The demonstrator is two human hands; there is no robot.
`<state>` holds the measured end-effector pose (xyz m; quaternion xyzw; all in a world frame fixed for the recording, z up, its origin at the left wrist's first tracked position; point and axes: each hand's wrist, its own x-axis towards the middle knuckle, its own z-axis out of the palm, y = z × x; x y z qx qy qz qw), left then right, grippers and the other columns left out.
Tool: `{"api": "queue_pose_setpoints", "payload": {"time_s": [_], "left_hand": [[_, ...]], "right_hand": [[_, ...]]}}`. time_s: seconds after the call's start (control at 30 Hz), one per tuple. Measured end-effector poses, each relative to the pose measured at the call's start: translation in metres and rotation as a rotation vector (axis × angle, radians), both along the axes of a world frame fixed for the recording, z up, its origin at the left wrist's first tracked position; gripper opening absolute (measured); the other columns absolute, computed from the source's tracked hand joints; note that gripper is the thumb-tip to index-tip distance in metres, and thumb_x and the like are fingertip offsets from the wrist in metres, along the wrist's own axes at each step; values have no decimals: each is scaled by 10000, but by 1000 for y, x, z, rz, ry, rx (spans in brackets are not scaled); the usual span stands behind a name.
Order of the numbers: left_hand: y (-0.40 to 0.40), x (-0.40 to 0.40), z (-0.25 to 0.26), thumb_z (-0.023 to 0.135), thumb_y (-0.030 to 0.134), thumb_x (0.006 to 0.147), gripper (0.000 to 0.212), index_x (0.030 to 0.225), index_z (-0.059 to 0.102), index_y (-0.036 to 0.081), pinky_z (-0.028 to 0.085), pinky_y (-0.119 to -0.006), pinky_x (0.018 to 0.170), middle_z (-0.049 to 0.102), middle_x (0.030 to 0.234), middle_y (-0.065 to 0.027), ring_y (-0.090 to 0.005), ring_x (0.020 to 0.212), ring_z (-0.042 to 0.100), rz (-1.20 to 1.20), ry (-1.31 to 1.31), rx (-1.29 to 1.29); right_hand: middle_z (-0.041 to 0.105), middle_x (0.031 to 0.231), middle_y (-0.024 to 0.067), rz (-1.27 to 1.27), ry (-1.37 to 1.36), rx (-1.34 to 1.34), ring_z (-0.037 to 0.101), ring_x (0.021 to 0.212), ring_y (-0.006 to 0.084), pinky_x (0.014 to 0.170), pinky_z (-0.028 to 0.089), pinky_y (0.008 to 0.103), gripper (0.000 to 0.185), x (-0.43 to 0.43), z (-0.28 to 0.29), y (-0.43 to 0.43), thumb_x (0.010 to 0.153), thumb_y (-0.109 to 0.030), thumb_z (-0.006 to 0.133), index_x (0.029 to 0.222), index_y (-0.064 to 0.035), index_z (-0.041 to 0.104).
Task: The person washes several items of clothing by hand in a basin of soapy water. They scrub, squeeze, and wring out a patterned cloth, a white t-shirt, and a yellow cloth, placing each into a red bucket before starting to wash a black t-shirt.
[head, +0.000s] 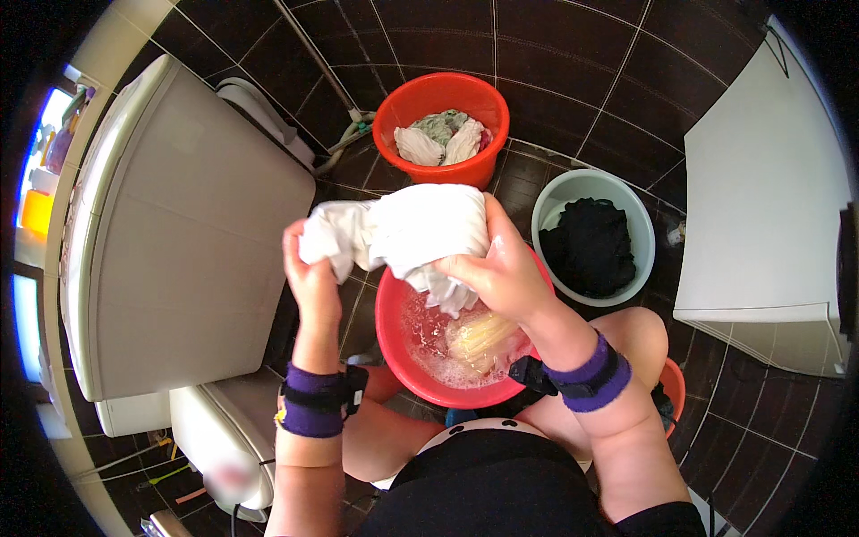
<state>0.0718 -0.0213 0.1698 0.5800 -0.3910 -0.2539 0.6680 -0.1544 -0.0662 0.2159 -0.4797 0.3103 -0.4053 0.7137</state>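
A white wet cloth point(429, 225) is stretched between my two hands, above a red plastic basin point(396, 359). My left hand point(312, 272) grips its bunched left end. On the right, my right hand point(500, 265) holds the thicker, folded part, thumb on top. A loose fold hangs down over the basin. Inside the basin, a pale yellow cloth point(480, 339) lies in soapy water. Both of my wrists carry purple bands with black straps.
An orange-red bucket point(493, 164) with white and green cloths stands against the tiled wall. Right of the basin is a pale tub point(647, 248) holding black cloth point(594, 245). White appliances point(194, 235) flank both sides. Another orange container point(676, 382) is beside my right knee.
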Motion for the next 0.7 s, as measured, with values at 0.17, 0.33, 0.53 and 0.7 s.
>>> {"api": "queue_pose_setpoints", "payload": {"time_s": [0.17,0.33,0.53,0.7], "left_hand": [[15,-41,-55,460,-21,734,219,945,462,38,407,-256,726,522,876,-53,-146,830,496,-49,-71,213],[18,-60,-121,540,-57,678,317,971,474,44,408,-356,784,468,977,-162,-318,905,488,-48,-582,462],[20,-76,-175,603,47,661,487,1125,460,73,311,-420,934,327,1236,-218,-392,1109,352,-404,-889,676],[15,-87,-191,563,134,679,605,1244,347,93,223,-404,1013,245,1318,-235,-378,1233,226,-656,-980,961]], "right_hand": [[449,1110,91,74,-100,-197,443,1046,142,891,362,291,643,5,11,-1,653,0,648,1190,-15,296],[467,1094,139,14,232,-349,486,981,226,842,401,329,668,9,-98,-9,630,-11,657,1185,-35,287],[474,1124,220,111,1010,-428,462,1011,367,902,326,419,622,7,-185,12,682,-73,570,1242,-112,301],[449,1175,222,244,1228,-266,381,1114,368,971,237,418,449,1,-261,23,824,-237,366,1252,-105,350]]}}
